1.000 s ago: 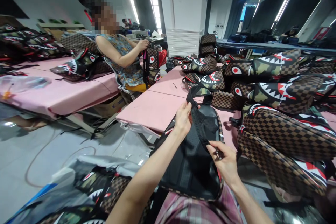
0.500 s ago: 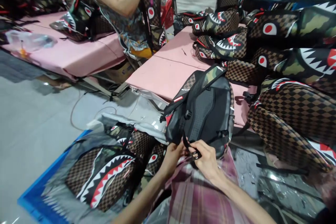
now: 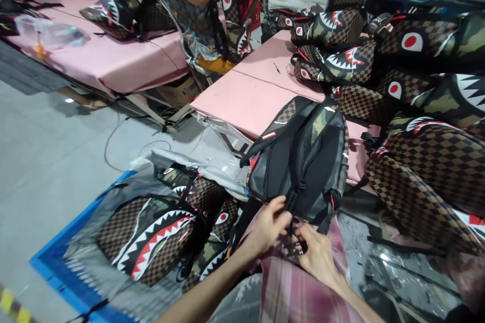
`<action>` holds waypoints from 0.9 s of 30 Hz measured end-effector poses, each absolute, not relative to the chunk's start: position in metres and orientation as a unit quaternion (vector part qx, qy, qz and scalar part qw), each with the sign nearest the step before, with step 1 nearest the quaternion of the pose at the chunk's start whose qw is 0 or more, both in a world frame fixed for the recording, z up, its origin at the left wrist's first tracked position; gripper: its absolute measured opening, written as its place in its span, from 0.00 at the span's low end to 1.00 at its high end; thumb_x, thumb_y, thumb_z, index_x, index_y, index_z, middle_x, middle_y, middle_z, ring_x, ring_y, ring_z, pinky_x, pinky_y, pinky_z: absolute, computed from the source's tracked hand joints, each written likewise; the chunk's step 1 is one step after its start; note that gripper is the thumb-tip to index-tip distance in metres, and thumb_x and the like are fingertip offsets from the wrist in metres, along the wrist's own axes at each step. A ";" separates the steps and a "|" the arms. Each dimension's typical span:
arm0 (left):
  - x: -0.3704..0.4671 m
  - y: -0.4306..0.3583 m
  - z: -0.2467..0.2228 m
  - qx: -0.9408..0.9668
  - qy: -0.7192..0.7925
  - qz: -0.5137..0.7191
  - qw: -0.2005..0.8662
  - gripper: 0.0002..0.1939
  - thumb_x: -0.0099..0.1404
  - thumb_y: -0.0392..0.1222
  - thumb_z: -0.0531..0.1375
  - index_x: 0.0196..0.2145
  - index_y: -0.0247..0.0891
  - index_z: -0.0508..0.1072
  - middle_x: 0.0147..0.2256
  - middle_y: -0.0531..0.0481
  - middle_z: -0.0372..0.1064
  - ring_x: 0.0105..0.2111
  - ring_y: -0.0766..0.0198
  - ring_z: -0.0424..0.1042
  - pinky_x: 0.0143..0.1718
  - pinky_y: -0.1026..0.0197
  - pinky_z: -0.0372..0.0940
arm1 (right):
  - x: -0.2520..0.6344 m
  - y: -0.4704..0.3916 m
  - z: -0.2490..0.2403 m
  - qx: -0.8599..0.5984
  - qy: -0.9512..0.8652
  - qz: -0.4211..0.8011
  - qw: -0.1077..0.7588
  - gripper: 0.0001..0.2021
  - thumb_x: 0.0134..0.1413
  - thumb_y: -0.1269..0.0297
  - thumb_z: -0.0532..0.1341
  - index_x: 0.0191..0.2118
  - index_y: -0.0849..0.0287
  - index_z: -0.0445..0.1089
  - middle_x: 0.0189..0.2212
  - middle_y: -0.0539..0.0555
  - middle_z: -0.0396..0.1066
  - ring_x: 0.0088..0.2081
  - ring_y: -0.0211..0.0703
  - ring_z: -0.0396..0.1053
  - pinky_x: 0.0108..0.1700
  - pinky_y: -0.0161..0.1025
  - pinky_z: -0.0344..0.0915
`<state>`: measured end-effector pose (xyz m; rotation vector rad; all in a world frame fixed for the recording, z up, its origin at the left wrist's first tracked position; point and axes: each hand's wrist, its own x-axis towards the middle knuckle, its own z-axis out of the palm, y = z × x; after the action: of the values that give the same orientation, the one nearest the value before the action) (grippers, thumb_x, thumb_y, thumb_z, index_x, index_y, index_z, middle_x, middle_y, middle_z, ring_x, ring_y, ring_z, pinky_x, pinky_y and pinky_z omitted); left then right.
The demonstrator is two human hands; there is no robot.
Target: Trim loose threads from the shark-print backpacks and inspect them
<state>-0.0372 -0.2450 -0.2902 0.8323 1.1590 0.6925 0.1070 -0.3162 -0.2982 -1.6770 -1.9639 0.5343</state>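
Note:
A backpack (image 3: pixel 276 166) leans against the pink table's edge at my lap, its black padded back and shoulder straps facing me. My left hand (image 3: pixel 269 227) is by its lower edge, thumb and forefinger apart beside a black webbing strap (image 3: pixel 291 204). Just to the right, my right hand (image 3: pixel 316 252) has its fingers closed on the lower end of that strap, where a small dark shiny piece shows; its exact kind is hard to make out. Pink plaid cloth (image 3: pixel 288 287) covers my lap under both hands.
Left of me, a blue crate (image 3: pixel 49 267) lined with grey plastic holds several shark-mouth backpacks (image 3: pixel 151 242). More backpacks (image 3: pixel 428 161) are piled on the right of the pink table (image 3: pixel 242 96). A co-worker (image 3: pixel 189 15) handles another backpack across the aisle. Clear plastic (image 3: pixel 401 272) lies at lower right.
My left hand has loosened from the strap and its fingers have spread. My right hand has dropped slightly with the strap end. The backpack's shoulder strap lies differently, and the view has shifted left.

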 end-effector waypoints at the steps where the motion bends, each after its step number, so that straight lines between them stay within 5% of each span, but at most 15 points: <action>1: -0.032 -0.246 -0.291 0.401 0.499 0.292 0.710 0.27 0.53 0.41 0.63 0.51 0.36 0.65 0.46 0.39 0.69 0.39 0.58 0.72 0.34 0.61 0.69 | 0.108 -0.320 -0.301 -0.614 -0.719 0.207 0.254 0.07 0.42 0.76 0.52 0.26 0.57 0.62 0.22 0.49 0.66 0.21 0.37 0.64 0.22 0.32 0.53; 4: -0.022 -0.247 -0.295 0.441 0.460 0.287 0.715 0.25 0.54 0.31 0.58 0.51 0.33 0.65 0.45 0.41 0.70 0.44 0.60 0.70 0.45 0.60 0.64 | 0.108 -0.327 -0.308 -0.608 -0.695 0.270 0.271 0.06 0.44 0.74 0.53 0.28 0.58 0.65 0.22 0.49 0.68 0.23 0.37 0.66 0.25 0.31 0.58; 8: -0.023 -0.254 -0.304 0.492 0.445 0.280 0.694 0.26 0.51 0.26 0.54 0.50 0.35 0.67 0.42 0.45 0.71 0.41 0.62 0.70 0.43 0.62 0.62 | 0.114 -0.327 -0.320 -0.611 -0.667 0.339 0.257 0.05 0.46 0.72 0.55 0.28 0.58 0.67 0.24 0.50 0.70 0.25 0.39 0.68 0.28 0.31 0.62; 11: -0.038 -0.252 -0.314 0.507 0.436 0.239 0.704 0.25 0.53 0.30 0.57 0.51 0.35 0.66 0.36 0.47 0.73 0.34 0.63 0.70 0.35 0.64 0.63 | 0.118 -0.323 -0.328 -0.603 -0.676 0.366 0.213 0.05 0.44 0.72 0.56 0.27 0.57 0.68 0.24 0.50 0.71 0.26 0.39 0.69 0.29 0.31 0.63; 15: -0.083 -0.198 -0.326 0.507 0.515 0.300 0.623 0.13 0.60 0.44 0.55 0.35 0.34 0.74 0.26 0.48 0.71 0.27 0.63 0.69 0.29 0.63 0.62 | 0.118 -0.321 -0.335 -0.637 -0.632 0.386 0.213 0.04 0.43 0.69 0.56 0.24 0.58 0.67 0.22 0.50 0.70 0.25 0.40 0.68 0.29 0.31 0.63; 18: -0.121 -0.131 -0.342 0.454 0.601 0.454 0.476 0.16 0.53 0.41 0.62 0.41 0.37 0.72 0.37 0.47 0.71 0.38 0.60 0.69 0.40 0.62 0.63 | 0.116 -0.320 -0.341 -0.659 -0.585 0.407 0.243 0.04 0.42 0.65 0.56 0.23 0.57 0.65 0.22 0.51 0.69 0.25 0.42 0.67 0.29 0.34 0.63; 22: -0.139 -0.076 -0.370 0.389 0.559 0.463 0.567 0.25 0.38 0.31 0.68 0.38 0.35 0.72 0.40 0.45 0.71 0.45 0.55 0.67 0.45 0.58 0.63 | 0.116 -0.318 -0.349 -0.654 -0.558 0.443 0.254 0.03 0.40 0.64 0.57 0.22 0.55 0.66 0.21 0.52 0.69 0.24 0.46 0.68 0.29 0.37 0.64; 27: -0.143 -0.062 -0.363 0.369 0.486 0.453 0.650 0.20 0.52 0.44 0.66 0.41 0.32 0.72 0.36 0.43 0.72 0.32 0.62 0.71 0.37 0.58 0.67 | 0.117 -0.314 -0.354 -0.652 -0.542 0.460 0.264 0.02 0.36 0.66 0.59 0.22 0.52 0.68 0.21 0.51 0.70 0.25 0.49 0.70 0.29 0.39 0.65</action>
<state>-0.1425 -0.0615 -0.3628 0.8377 1.1038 1.0292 0.1173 -0.3142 -0.3535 -1.7627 -1.4647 1.2425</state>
